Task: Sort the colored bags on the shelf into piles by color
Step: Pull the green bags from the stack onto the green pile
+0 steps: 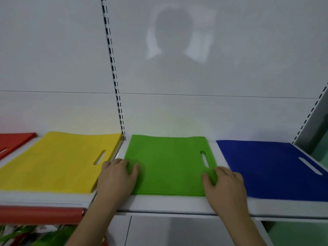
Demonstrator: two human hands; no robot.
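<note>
Four piles of flat bags lie in a row along the white shelf, one color each, which suggests the sorting is nearly or wholly done. At the far left edge a red pile is cut off by the frame, so I cannot tell how much of it there is. Next comes the yellow pile, thick enough to show a stacked edge at its near right corner, its slot handle toward the right. At the middle of the shelf sits the green pile, squared to the front edge.

Both hands frame this green pile, probably to tidy or straighten it. The left hand clasps the near left corner, its fingers curled over the side edge and its thumb lying on top of the fabric. The right hand clasps the near right corner just below the handle slot, thumb on top and fingers wrapped round the edge.

Toward the right end lies the blue pile, apart from the green.

All the bags look like matte, felt-like non-woven cloth: thin rectangles with crisp edges and an oblong die-cut handle hole.
</note>
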